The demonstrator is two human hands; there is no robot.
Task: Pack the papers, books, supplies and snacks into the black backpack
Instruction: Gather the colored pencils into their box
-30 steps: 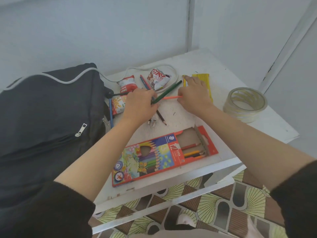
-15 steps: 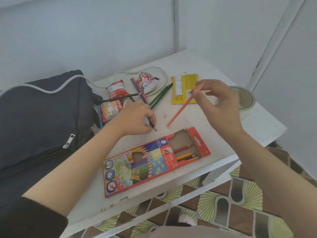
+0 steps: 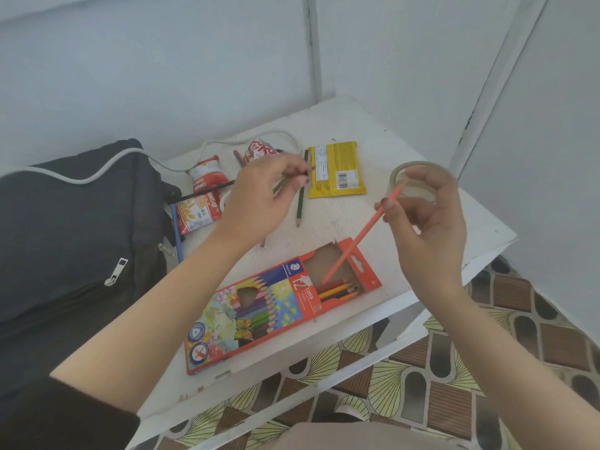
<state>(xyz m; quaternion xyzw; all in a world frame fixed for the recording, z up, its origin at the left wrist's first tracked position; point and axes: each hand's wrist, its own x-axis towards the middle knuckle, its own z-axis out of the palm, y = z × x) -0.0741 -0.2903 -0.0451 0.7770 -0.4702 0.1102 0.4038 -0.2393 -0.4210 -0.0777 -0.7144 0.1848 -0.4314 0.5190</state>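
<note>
orange wood first, in the head view: an orange coloured pencil (image 3: 360, 237) slants from 1 o'clock down to 7 o'clock, its tip at the open end of the pencil box (image 3: 269, 313), just over the pencils lying inside. the right hand (image 3: 425, 228) is raised off the table at 3 o'clock and pinches this pencil near its upper end between thumb and fingertips; its other fingers are loosely curled and apart from one another. the box lies flat at 6 o'clock on the white table (image 3: 357, 125), near the front edge, with its end flap folded open towards 2 o'clock.

the left hand (image 3: 259, 203) reaches to the middle of the table, thumb and fingertips pressed together on a green pencil (image 3: 300, 203) whose point aims at 6 o'clock. just beside it at 1 o'clock lies a yellow snack packet (image 3: 336, 168). at 9 o'clock of that hand sit two red snack packets (image 3: 201, 203), with a black pencil (image 3: 201, 193) across them and a blue pencil (image 3: 177, 235) at their left edge. a third red packet (image 3: 259, 151) lies at 12 o'clock. a clear tape roll (image 3: 422, 165) stands behind the right hand's fingers.

the black backpack (image 3: 74, 222) fills the 9 o'clock side, touching the table's edge, with a white cable (image 3: 181, 165) running over its top onto the table.
</note>
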